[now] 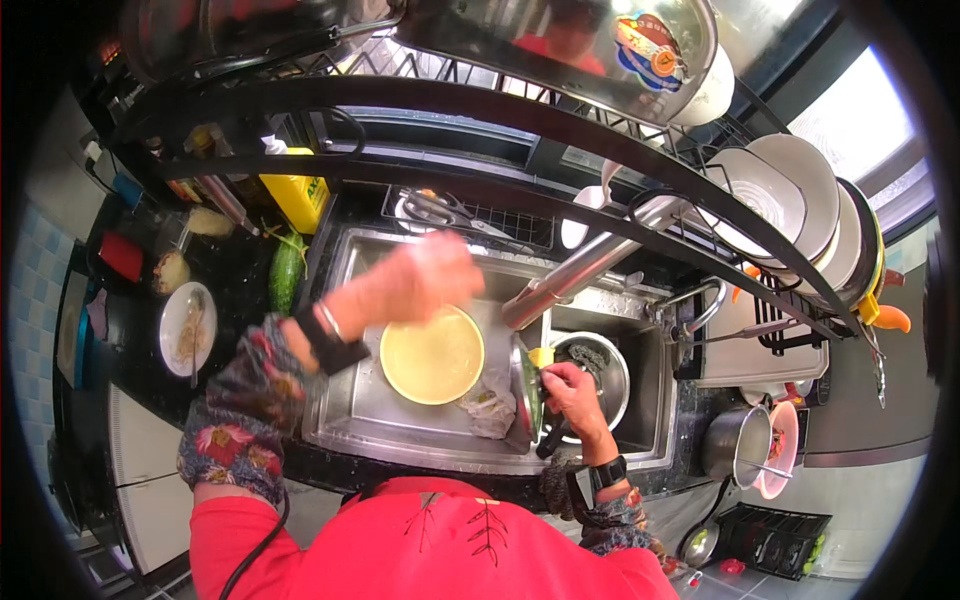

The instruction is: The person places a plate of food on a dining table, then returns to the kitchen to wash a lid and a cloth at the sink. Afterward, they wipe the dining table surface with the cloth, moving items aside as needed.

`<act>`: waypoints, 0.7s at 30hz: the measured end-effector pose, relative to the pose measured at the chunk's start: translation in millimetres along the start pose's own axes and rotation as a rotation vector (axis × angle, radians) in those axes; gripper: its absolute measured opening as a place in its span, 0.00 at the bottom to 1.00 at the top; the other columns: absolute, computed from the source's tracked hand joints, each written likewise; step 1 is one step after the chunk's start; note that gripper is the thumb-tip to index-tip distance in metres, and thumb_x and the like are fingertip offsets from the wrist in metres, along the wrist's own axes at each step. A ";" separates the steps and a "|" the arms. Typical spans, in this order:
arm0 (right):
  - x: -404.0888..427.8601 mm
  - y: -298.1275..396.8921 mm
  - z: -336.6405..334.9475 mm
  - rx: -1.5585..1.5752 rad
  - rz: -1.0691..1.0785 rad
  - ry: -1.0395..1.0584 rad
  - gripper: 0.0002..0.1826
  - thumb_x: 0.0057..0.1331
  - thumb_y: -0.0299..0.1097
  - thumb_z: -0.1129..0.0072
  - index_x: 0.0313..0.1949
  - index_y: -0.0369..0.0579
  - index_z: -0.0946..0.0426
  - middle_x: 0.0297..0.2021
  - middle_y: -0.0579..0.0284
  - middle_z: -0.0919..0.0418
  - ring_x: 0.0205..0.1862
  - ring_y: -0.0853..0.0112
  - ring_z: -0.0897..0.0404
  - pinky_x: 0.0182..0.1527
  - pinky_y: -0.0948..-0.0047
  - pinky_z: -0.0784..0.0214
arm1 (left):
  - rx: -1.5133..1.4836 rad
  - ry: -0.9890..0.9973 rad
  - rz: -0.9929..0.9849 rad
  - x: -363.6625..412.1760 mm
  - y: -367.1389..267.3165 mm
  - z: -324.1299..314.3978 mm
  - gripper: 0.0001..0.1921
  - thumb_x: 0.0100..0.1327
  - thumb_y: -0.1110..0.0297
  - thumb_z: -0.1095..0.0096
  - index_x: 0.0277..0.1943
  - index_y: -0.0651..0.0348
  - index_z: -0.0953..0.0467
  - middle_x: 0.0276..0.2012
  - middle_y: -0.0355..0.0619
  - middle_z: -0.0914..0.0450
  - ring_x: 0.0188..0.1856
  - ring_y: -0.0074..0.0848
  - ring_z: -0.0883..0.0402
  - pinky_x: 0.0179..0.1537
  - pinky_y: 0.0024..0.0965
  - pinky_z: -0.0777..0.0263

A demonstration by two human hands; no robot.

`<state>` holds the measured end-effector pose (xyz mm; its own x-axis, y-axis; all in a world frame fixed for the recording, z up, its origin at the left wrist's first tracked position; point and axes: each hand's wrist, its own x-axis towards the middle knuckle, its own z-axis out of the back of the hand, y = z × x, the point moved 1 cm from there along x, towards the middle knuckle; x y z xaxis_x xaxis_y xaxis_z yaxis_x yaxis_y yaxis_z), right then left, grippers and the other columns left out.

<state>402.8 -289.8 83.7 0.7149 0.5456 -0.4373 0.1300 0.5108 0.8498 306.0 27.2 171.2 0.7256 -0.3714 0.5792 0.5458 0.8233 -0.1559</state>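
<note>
My left hand (436,277) is blurred over the far side of a yellow bowl (431,360) in the large steel sink basin (352,401). Blur hides whether its fingers hold anything. The fingers of my right hand (576,399) are closed on a round, metal-rimmed lid (528,394), seen nearly edge-on beside the divider between the basins. A crumpled clear plastic bag (491,412) lies between the bowl and the lid. Beyond my right hand, a steel bowl (616,375) sits in the smaller basin with a dark scouring pad (589,358) in it.
A black dish rack (480,176) arches over the sink, with stacked plates (810,195) at the right. The steel faucet (577,266) reaches over the basins. On the left counter are a green gourd (287,274), a yellow detergent bottle (300,195) and a white dish (174,352).
</note>
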 end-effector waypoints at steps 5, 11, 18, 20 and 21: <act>-4.1 -5.3 18.4 0.297 0.025 -0.059 0.14 0.67 0.39 0.42 0.42 0.39 0.22 0.24 0.68 0.26 0.19 0.80 0.28 0.21 0.80 0.37 | 0.320 0.333 0.369 14.9 86.9 11.4 0.14 0.48 0.79 0.43 0.40 0.57 0.23 0.35 0.47 0.26 0.43 0.40 0.26 0.39 0.38 0.28; 6.9 1.9 21.7 0.639 0.051 -0.108 0.14 0.69 0.38 0.48 0.43 0.39 0.23 0.28 0.62 0.21 0.21 0.75 0.23 0.21 0.77 0.33 | 0.226 0.665 0.519 24.8 136.0 -8.1 0.07 0.53 0.70 0.39 0.36 0.57 0.21 0.35 0.50 0.22 0.42 0.46 0.22 0.41 0.42 0.26; 32.9 34.1 36.6 1.034 0.086 -0.052 0.11 0.69 0.35 0.50 0.42 0.40 0.26 0.29 0.60 0.22 0.24 0.74 0.25 0.26 0.78 0.30 | 0.394 0.640 0.379 22.6 136.4 -25.0 0.08 0.55 0.72 0.44 0.36 0.64 0.22 0.41 0.55 0.21 0.43 0.45 0.22 0.46 0.43 0.27; 32.5 40.3 37.9 1.061 0.125 0.035 0.11 0.69 0.35 0.51 0.42 0.39 0.26 0.29 0.60 0.23 0.23 0.75 0.26 0.24 0.78 0.31 | 0.368 0.657 0.373 28.4 134.1 -15.5 0.08 0.53 0.72 0.43 0.36 0.63 0.22 0.39 0.55 0.21 0.42 0.44 0.21 0.45 0.43 0.26; 31.2 41.2 37.7 1.015 0.102 0.013 0.11 0.69 0.35 0.51 0.41 0.39 0.26 0.29 0.59 0.23 0.22 0.74 0.26 0.24 0.78 0.31 | 0.350 0.672 0.373 31.8 131.7 -9.8 0.07 0.53 0.72 0.43 0.35 0.62 0.22 0.39 0.55 0.20 0.42 0.44 0.21 0.45 0.43 0.26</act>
<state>456.4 -276.7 116.2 0.7483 0.5656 -0.3467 0.5943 -0.3394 0.7291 405.0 119.7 161.3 0.9880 -0.1336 -0.0774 0.1396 0.9871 0.0784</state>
